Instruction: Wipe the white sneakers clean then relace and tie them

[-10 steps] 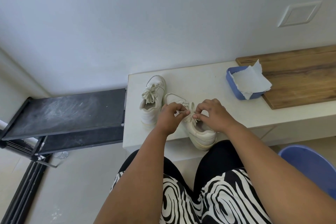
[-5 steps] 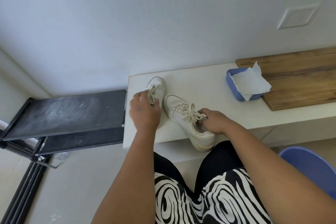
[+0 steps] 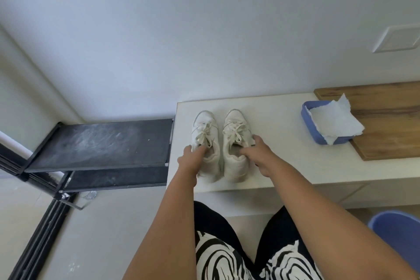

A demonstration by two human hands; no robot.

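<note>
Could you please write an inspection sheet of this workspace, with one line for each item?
Surface: white bench, mostly bare around the shoes.
Job's things: left sneaker and right sneaker stand side by side, toes toward the wall, both laced with bows tied.
Clutter: blue tray holding a white paper towel, partly on a wooden board.
Grippers: left hand grips the left sneaker's opening; right hand grips the right sneaker's opening.
Cables: nothing seen.
Surroundings: dusty black rack left of the bench; blue tub on the floor at the right.
</note>
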